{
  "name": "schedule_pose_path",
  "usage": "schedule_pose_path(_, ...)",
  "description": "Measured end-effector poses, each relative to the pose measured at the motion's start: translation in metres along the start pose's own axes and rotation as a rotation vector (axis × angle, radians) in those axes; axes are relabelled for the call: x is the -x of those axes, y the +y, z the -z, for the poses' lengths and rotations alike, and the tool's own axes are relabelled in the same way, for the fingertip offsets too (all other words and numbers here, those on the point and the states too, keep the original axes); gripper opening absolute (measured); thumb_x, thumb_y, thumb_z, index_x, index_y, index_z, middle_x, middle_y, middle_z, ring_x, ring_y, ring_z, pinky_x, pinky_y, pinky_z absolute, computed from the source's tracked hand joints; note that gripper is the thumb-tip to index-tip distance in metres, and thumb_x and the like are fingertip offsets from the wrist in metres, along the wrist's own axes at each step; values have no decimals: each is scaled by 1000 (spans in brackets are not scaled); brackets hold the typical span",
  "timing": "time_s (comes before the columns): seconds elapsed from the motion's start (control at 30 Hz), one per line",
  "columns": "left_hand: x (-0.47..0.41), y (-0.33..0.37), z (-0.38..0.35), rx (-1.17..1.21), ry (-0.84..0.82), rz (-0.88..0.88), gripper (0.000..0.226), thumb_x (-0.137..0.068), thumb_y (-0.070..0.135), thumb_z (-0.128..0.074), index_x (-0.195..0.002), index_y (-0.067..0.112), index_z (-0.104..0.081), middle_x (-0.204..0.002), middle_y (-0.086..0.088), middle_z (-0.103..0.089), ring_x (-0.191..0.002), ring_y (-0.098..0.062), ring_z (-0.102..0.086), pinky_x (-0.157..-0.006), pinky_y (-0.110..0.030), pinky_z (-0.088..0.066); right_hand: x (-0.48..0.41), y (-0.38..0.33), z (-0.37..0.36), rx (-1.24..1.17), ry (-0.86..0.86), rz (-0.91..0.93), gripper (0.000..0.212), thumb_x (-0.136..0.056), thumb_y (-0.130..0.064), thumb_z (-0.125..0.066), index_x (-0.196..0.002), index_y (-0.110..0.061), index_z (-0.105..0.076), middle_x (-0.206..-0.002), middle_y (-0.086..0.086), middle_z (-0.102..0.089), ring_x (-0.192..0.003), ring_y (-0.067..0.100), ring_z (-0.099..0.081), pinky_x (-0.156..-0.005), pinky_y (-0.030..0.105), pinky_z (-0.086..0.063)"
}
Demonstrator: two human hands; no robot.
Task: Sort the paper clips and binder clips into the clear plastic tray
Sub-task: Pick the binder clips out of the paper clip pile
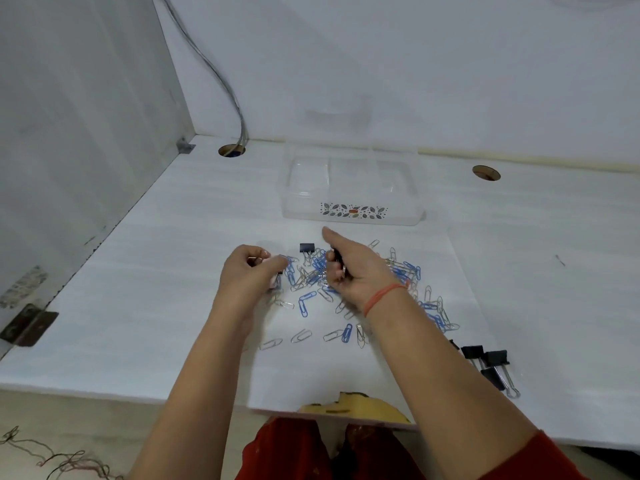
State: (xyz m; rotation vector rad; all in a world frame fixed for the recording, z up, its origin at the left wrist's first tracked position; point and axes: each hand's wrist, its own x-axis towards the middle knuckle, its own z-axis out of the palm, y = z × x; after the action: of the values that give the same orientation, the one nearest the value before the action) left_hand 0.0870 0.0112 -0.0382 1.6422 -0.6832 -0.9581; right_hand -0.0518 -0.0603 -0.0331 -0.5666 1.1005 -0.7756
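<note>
A clear plastic tray (351, 188) with divided compartments and a patterned label stands at the back of the white table. In front of it lies a scattered pile of blue and silver paper clips (308, 303). One black binder clip (307, 248) stands at the pile's far edge. Several more black binder clips (491, 363) lie at the right front. My left hand (247, 275) is curled at the pile's left edge, fingers pinched on something small I cannot make out. My right hand (353, 263) hovers over the pile, closed on a dark binder clip, its forefinger pointing toward the tray.
Two round cable holes (231, 150) (486, 172) are cut in the table near the back wall; a grey cable runs down into the left one. A grey side panel closes off the left. A yellow piece (353, 407) sits at the table's front edge.
</note>
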Motion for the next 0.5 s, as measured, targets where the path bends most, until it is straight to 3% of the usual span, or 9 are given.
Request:
schedule_pose_path(0.1, -17, -5, -4, -564, 161, -207, 32, -67, 22, -78, -93, 13, -62, -87, -3, -57, -78, -19, -53, -64, -27, -34, -18, 3, -6, 813, 113, 453, 11, -81, -24, -71, -88, -16, -68, -74, -2, -57, -61, 13, -51, -56, 20, -41)
schedule_pose_path(0.2, -30, -12, -5, -709, 114, -225, 27, -69, 22, -75, -92, 12, -66, -94, -8, -65, -90, -25, -60, -66, -27, -34, -31, 3, -10, 1302, 138, 675, 28, -83, -27, -65, -110, -21, -69, -103, -1, -67, -94, 18, -61, -80, 22, -42)
schedule_pose_path(0.27, -33, -15, -7, -707, 111, -241, 22, -71, 21, -74, -89, 12, -66, -94, -9, -65, -88, -24, -59, -65, -27, -34, -38, 1, -13, 1446, 113, 690, 30, -85, -27, -63, -113, -18, -68, -116, 3, -67, -107, 23, -60, -89, 27, -44)
schedule_pose_path(0.4, -36, -19, -8, -714, 136, -281, 19, -74, 21, -71, -85, 15, -55, -92, -8, -59, -78, -20, -51, -53, -23, -29, -48, -1, -19, 1525, 111, 678, 21, -82, -25, -64, -100, -15, -68, -107, 6, -69, -101, 27, -62, -80, 28, -45)
schedule_pose_path(0.5, -34, -22, -7, -682, 169, -316, 16, -81, 22, -64, -90, 12, -55, -93, -4, -57, -81, -18, -49, -64, -27, -33, -46, -2, -20, 1488, 101, 662, 21, -80, -26, -67, -97, -15, -64, -103, 7, -68, -97, 27, -62, -76, 28, -44)
